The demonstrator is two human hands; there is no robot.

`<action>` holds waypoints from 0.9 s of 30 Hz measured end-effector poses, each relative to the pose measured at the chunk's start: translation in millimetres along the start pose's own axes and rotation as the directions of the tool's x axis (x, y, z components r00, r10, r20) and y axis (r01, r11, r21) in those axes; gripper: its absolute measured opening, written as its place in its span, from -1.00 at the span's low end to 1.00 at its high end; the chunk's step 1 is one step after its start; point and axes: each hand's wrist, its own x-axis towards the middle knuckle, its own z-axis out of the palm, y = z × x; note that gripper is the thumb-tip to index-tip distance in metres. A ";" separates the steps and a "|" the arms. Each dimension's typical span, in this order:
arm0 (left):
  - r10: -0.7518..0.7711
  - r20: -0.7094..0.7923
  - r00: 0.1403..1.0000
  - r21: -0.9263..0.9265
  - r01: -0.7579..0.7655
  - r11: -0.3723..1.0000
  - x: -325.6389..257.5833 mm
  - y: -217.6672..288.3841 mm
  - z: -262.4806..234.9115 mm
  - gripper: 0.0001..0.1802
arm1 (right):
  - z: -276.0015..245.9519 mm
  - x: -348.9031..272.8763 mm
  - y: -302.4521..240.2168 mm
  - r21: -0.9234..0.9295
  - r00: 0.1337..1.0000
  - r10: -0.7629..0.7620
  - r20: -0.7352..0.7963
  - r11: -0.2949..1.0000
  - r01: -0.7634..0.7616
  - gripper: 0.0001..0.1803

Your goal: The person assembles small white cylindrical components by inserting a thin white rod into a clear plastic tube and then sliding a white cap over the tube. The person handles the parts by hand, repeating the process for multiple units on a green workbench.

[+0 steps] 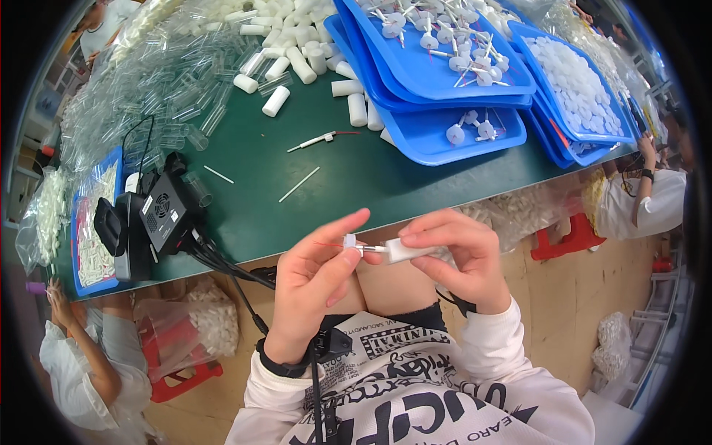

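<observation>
Just beyond the table's near edge, my left hand [315, 271] pinches a small white plastic piece [350, 241] between thumb and fingers. A thin red wire sticks out of that piece, and a slim shaft runs from it toward the right. My right hand [471, 256] grips a white foam-like cylinder [400, 251] by its far side and underside. The slim shaft meets the cylinder's left end; whether it sits inside cannot be told. On the green table [245, 200] ahead lie a similar slim part with a red wire [320, 141] and a thin white stick [299, 185].
Clear plastic tubes [148, 89] heap at the left, white cylinders [297, 63] at the back. Blue trays [445, 152] of wired white parts stack at the right. A black boxy device [167, 208] with cables stands at the left edge. Other people sit on both sides.
</observation>
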 end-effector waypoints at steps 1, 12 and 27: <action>-0.013 -0.004 1.000 0.045 0.013 0.999 0.6 2.9 2.3 -0.63 | -1.2 -1.7 0.1 -0.064 1.000 -0.003 0.004 0.998 0.004 -0.70; 0.076 -0.011 0.997 0.114 -0.074 0.991 -0.5 -7.3 1.3 -0.61 | 5.0 -10.7 -5.0 0.052 0.987 0.059 -0.147 0.997 -0.052 -0.71; 0.182 0.028 0.983 0.423 -0.177 0.889 -1.3 -11.5 4.4 -0.60 | 2.4 -12.5 -2.6 -0.022 0.998 0.043 -0.050 0.999 -0.044 -0.71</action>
